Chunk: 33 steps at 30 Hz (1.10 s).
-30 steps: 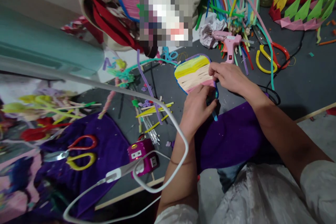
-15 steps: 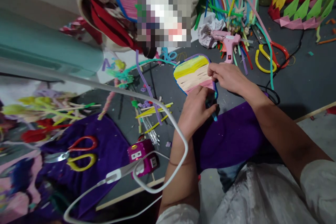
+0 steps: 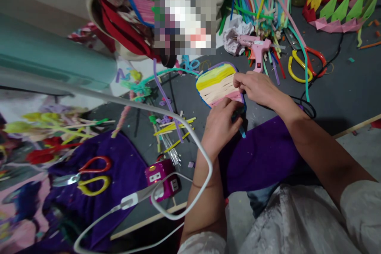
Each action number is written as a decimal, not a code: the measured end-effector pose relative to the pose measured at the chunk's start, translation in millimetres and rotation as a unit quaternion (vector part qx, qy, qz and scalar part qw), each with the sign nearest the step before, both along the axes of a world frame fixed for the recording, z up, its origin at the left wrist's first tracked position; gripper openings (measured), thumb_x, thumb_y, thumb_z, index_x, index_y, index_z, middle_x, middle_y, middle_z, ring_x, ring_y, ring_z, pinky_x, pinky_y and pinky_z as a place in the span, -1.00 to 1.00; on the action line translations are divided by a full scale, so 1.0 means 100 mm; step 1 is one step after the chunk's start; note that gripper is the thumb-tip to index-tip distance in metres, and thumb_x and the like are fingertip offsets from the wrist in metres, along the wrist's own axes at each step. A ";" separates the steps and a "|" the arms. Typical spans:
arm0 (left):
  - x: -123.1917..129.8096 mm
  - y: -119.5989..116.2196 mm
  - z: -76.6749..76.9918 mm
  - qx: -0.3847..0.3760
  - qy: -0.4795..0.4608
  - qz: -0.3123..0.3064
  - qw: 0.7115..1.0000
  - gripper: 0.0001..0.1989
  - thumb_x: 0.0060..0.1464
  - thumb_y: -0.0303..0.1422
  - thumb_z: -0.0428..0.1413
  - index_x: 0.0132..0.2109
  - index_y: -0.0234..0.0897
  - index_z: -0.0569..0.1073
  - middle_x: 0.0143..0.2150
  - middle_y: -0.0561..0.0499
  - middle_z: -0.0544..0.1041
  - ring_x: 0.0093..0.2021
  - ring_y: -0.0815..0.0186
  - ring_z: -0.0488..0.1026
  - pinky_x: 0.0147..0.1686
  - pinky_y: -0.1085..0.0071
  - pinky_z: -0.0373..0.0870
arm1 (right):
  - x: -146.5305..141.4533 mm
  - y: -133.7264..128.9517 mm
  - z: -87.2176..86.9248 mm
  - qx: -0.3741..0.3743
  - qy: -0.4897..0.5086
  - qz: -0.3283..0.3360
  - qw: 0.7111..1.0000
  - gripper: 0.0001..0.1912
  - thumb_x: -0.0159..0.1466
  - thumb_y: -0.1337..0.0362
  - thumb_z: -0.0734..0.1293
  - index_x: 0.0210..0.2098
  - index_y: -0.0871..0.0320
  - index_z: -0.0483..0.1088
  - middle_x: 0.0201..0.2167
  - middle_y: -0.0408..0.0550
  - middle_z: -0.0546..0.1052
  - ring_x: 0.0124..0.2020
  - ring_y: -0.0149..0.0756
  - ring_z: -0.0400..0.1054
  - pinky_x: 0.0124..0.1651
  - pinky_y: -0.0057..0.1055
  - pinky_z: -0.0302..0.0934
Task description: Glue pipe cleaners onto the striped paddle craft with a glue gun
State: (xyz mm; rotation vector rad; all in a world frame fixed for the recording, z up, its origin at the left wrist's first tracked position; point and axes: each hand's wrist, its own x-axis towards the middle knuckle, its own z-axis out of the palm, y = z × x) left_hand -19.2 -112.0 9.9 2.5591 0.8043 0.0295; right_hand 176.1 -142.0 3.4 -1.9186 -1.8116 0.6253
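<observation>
Striped panel: I see the striped panel [image 3: 216,84] flat on the dark grey table [image 3: 336,91], ahead of the wearer, banded yellow, cream and pink inside a blue and purple edging.
Right hand: the right hand [image 3: 256,86] rests at the panel's right edge, fingers bent and bunched together; I cannot tell whether they pinch the edging.
Left hand: the left hand [image 3: 219,125] lies over the near pink band, fingers curled, thumb apart from them; their grip is hidden from me.
Light blue tip: a light blue tip [image 3: 243,133] pokes out just below the left thumb; I cannot tell if it is pinched.
Glue gun: beyond the right hand I have a pink glue gun [image 3: 259,49] beside crumpled white paper [image 3: 239,31].
Scissors: yellow-and-red scissors [image 3: 290,69] lie right of the gun.
Purple cloth: a purple cloth [image 3: 258,158] spreads between the forearms, nearer the wearer.
</observation>
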 end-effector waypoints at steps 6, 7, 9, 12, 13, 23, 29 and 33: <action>0.02 -0.01 0.03 0.016 0.022 -0.003 1.000 -0.72 0.18 -0.47 0.07 0.02 -0.27 0.52 -0.02 -0.17 0.51 0.02 0.03 0.50 0.02 0.11 0.46 | -0.01 0.00 0.02 -0.006 -0.001 -0.001 1.000 -0.69 0.35 0.45 0.20 -0.04 0.07 0.49 -0.20 -0.05 0.61 -0.09 -0.15 0.39 -0.19 -0.31 0.01; 0.02 -0.01 0.03 0.016 0.023 -0.003 1.000 -0.73 0.19 -0.46 0.08 0.01 -0.27 0.53 -0.02 -0.17 0.51 0.02 0.03 0.50 0.03 0.11 0.46 | -0.01 0.00 0.02 -0.006 -0.003 -0.003 1.000 -0.70 0.35 0.45 0.21 -0.04 0.07 0.49 -0.20 -0.05 0.61 -0.09 -0.15 0.39 -0.18 -0.31 0.01; 0.02 -0.01 0.03 0.016 0.022 -0.002 1.000 -0.74 0.19 -0.46 0.08 0.01 -0.27 0.53 0.00 -0.17 0.52 0.03 0.03 0.50 0.04 0.10 0.46 | 0.00 -0.01 0.02 -0.004 -0.006 -0.004 1.000 -0.70 0.35 0.44 0.21 -0.04 0.07 0.49 -0.18 -0.04 0.61 -0.08 -0.15 0.40 -0.17 -0.31 0.03; 0.02 -0.01 0.01 0.013 0.015 0.001 1.000 -0.74 0.20 -0.47 0.08 0.01 -0.27 0.52 0.01 -0.18 0.53 0.04 0.02 0.51 0.05 0.09 0.47 | 0.01 -0.03 0.02 -0.003 -0.004 -0.006 1.000 -0.69 0.35 0.44 0.21 -0.04 0.07 0.50 -0.14 -0.03 0.62 -0.07 -0.16 0.41 -0.15 -0.31 0.05; 0.01 -0.01 0.01 0.012 0.012 0.002 1.000 -0.74 0.19 -0.47 0.08 0.01 -0.27 0.52 0.01 -0.18 0.53 0.05 0.02 0.51 0.06 0.09 0.47 | 0.02 -0.04 0.02 -0.007 0.001 -0.006 1.000 -0.69 0.35 0.43 0.21 -0.04 0.08 0.50 -0.13 -0.03 0.62 -0.07 -0.16 0.42 -0.15 -0.31 0.06; 0.01 -0.01 0.01 0.013 0.001 -0.007 1.000 -0.71 0.16 -0.48 0.09 0.03 -0.26 0.51 0.06 -0.19 0.54 0.09 0.02 0.50 0.07 0.09 0.46 | -0.01 -0.11 0.13 -0.038 0.033 0.017 0.999 -0.69 0.32 0.50 0.22 -0.09 0.11 0.53 -0.17 -0.05 0.66 -0.10 -0.22 0.45 -0.14 -0.33 0.07; 0.00 -0.01 0.01 0.011 0.006 -0.002 1.000 -0.70 0.14 -0.49 0.10 0.01 -0.22 0.51 0.03 -0.15 0.54 0.08 0.03 0.50 0.06 0.09 0.46 | -0.01 -0.11 0.09 -0.023 0.016 0.025 0.999 -0.69 0.34 0.49 0.22 -0.08 0.11 0.53 -0.17 -0.04 0.66 -0.13 -0.23 0.45 -0.18 -0.33 0.03; 0.01 -0.02 0.02 0.012 0.013 0.001 1.000 -0.72 0.15 -0.48 0.10 0.01 -0.23 0.51 0.04 -0.17 0.54 0.10 0.02 0.50 0.08 0.09 0.46 | -0.01 -0.12 0.09 -0.022 0.005 0.032 0.999 -0.69 0.36 0.47 0.22 -0.06 0.11 0.54 -0.16 -0.02 0.65 -0.12 -0.22 0.45 -0.20 -0.33 0.01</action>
